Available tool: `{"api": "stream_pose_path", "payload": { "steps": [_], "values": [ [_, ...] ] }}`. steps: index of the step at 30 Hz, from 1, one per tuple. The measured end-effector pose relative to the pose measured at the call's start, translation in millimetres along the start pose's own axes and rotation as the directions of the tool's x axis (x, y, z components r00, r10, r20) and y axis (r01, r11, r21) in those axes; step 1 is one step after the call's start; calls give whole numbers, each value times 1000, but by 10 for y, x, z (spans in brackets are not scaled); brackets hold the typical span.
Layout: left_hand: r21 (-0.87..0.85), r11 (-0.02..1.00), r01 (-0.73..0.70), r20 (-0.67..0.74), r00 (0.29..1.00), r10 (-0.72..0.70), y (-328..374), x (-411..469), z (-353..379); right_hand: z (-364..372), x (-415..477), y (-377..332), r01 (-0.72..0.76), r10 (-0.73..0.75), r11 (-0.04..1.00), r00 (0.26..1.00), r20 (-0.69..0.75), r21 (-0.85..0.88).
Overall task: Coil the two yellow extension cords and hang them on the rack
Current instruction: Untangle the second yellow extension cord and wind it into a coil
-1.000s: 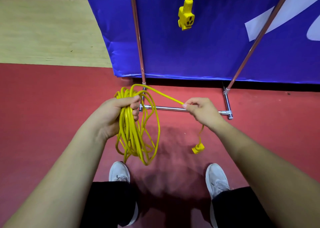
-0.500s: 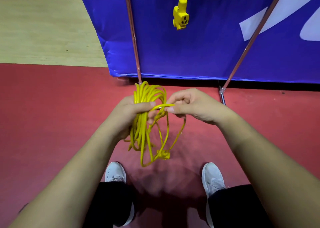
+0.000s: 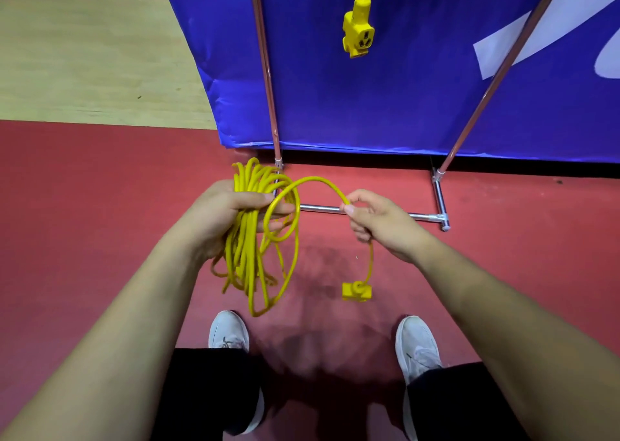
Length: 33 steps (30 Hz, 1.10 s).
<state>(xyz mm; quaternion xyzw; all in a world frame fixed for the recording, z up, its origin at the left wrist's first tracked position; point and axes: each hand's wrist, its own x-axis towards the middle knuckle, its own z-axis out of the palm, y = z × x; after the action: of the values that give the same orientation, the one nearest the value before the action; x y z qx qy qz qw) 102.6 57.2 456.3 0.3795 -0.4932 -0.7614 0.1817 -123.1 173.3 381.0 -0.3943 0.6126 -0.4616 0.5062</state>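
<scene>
**A:** Where is the cord right now?

**B:** The yellow cord bundle (image 3: 246,249) hangs in front of the person, above the red floor (image 3: 84,205), gathered into many long loops. The left hand (image 3: 218,219) grips it near the top. Its fingers (image 3: 280,209) and thumb are curled round the strands, and the loop tops stick up past the knuckles.

**A:** And the free end?

**B:** One loose strand (image 3: 312,180) leaves the bundle and makes a small ring just beside the left hand's fingers. It then arches across to the right hand (image 3: 382,225). That hand pinches it between thumb and forefinger, with the other fingers curled in. Below it the strand drops to a yellow plug block (image 3: 356,292), which dangles apart from the bundle.

**A:** What about the other cord?

**B:** Only its socket end (image 3: 358,34) shows. It hangs on its cable from beyond the top edge, between the rack's two uprights.

**A:** Describe the rack.

**B:** The rack (image 3: 421,217) is made of thin metal poles. Its chrome base bar lies on the red floor just behind the hands. The left upright rises behind the bundle, and the right one slants up to the top corner.

**A:** And around all that?

**B:** A blue panel (image 3: 369,105) with white markings stands behind the rack. The red floor meets a pale wooden floor (image 3: 84,54) at the upper left. White shoes (image 3: 228,331) and black trousers show along the bottom edge
</scene>
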Motion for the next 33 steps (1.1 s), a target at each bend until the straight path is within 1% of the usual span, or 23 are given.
{"api": "stream_pose_path", "payload": {
  "steps": [1, 2, 5, 7, 10, 12, 13, 14, 16, 17, 19, 21, 25, 27, 29, 31, 33],
  "values": [
    [22, 1000, 8, -10, 1000, -8, 1, 0, -14, 19, -6, -88, 15, -16, 999, 1000, -14, -32],
    [33, 999, 15, -13, 1000, -15, 1, -6, -29, 32, -24, -184, 36, -37, 994, 999, -1, -105],
    [65, 998, 25, 0, 1000, -25, -4, -17, -42, 81, -125, -511, 114, -60, 924, 986, 156, -365],
    [80, 996, 32, 73, 997, -38, -11, -51, 2, 151, -176, -684, 166, -47, 870, 965, 257, -464],
    [117, 990, 73, 195, 976, -95, -67, -117, 119, 286, -188, -825, 253, -83, 797, 945, 315, -548],
    [189, 981, 50, 230, 969, -93, -80, -148, 171, 326, -177, -830, 278, -129, 799, 945, 300, -533],
    [203, 979, 21, 244, 967, -72, -78, -151, 185, 304, -171, -806, 271, -137, 819, 948, 286, -505],
    [183, 983, 5, 251, 967, -52, -76, -142, 189, 262, -158, -760, 257, -129, 837, 950, 283, -483],
    [62, 998, 30, 237, 970, -44, -69, -114, 189, 149, -131, -607, 216, -50, 854, 940, 338, -473],
    [5, 999, 49, 227, 973, -49, -73, -96, 188, 73, -96, -475, 187, 11, 857, 925, 381, -480],
    [-55, 996, 69, 201, 978, -56, -81, -78, 210, -31, -64, -268, 101, 125, 876, 897, 424, -472],
    [-68, 995, 69, 186, 981, -56, -96, -70, 218, -86, -42, -129, 64, 144, 881, 907, 396, -468],
    [-62, 996, 57, 156, 987, -47, -75, -57, 181, -17, 7, -70, 136, 45, 881, 930, 365, -454],
    [-90, 995, 43, 142, 989, -30, -52, -58, 132, 18, 42, -14, 145, 29, 885, 932, 362, -443],
    [-124, 992, 40, 139, 990, -22, -24, -79, 74, 26, 62, 112, 128, 81, 848, 927, 365, -515],
    [-154, 987, 40, 132, 991, -20, 7, -103, 17, -1, 72, 253, 78, 148, 804, 934, 326, -590],
    [-137, 990, 26, 106, 994, -12, 37, -119, -20, -54, 73, 317, -2, 147, 839, 964, 223, -544]
  ]
}}
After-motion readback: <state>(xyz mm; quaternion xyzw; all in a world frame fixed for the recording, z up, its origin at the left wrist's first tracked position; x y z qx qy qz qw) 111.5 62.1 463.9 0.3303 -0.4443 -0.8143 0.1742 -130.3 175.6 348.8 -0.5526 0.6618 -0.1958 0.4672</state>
